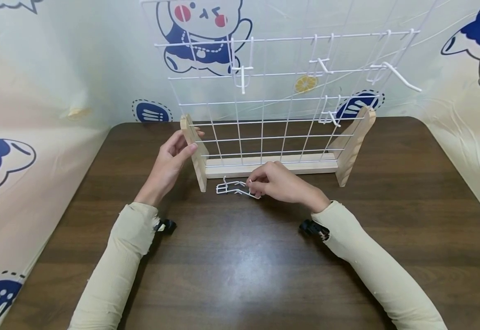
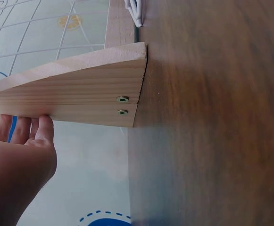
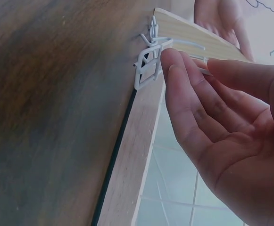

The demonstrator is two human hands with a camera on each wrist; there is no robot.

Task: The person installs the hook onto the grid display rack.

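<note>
A small cluster of white wire hooks [image 1: 233, 188] lies on the dark wood-grain table [image 1: 240, 275], just in front of the rack's wooden base rail [image 1: 270, 165]. Long axis of the hooks runs left–right, parallel to the rail.

The right hand [image 1: 279, 182] is at the hooks' right end, fingertips [image 3: 172, 61] pinching one thin wire piece; it is the nearer hand. The left hand [image 1: 170, 162] is apart to the left, fingers curled round the rack's left wooden upright [image 1: 194, 149], thumb in front.

The white wire grid [image 1: 273, 91] stands upright between two pale, unfinished pine side pieces; two screw heads [image 2: 122, 105] show in the left one. Several hooks [image 1: 396, 73] hang on the grid's upper rows. Wire is smooth, coated, rigid.
</note>
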